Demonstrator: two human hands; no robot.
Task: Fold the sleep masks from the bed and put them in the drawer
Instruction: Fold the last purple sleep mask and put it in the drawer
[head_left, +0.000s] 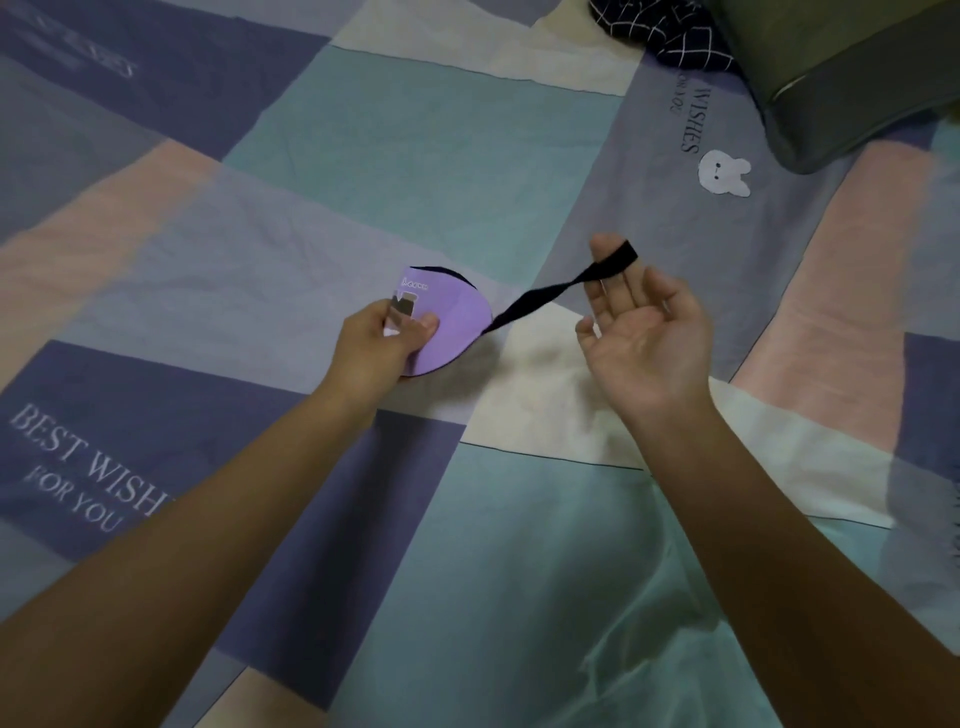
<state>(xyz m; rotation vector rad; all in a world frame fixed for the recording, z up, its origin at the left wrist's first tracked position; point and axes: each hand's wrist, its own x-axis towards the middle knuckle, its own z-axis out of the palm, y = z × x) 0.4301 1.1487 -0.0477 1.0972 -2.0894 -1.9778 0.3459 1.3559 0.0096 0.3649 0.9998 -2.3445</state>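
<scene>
The head camera looks down on a bed covered by a patchwork sheet (467, 156) of teal, lilac, pink, cream and dark blue panels, some printed with "BEST WISHES FOR YOU" lettering. A purple sleep mask (447, 322), folded in half into a rounded shape with a thin dark edge showing along its top, is held just above the sheet near the middle of the view. It is pinched at its left side by the left hand (379, 343), with the thumb laid on top of the purple face beside a small dark printed motif. The mask's black elastic strap (550, 293) is drawn out taut and twisted to the right, where it is looped over the raised fingers of the right hand (644, 332). That hand is turned palm up with its fingers loosely spread and mostly straight, the strap crossing behind the fingertips. The two hands are kept apart, joined only by the strap. A white bunny print (724, 174) is seen on a lilac panel further back. At the top right corner, a dark checked cloth (660, 31) lies beside a grey-green pillow (841, 78).
</scene>
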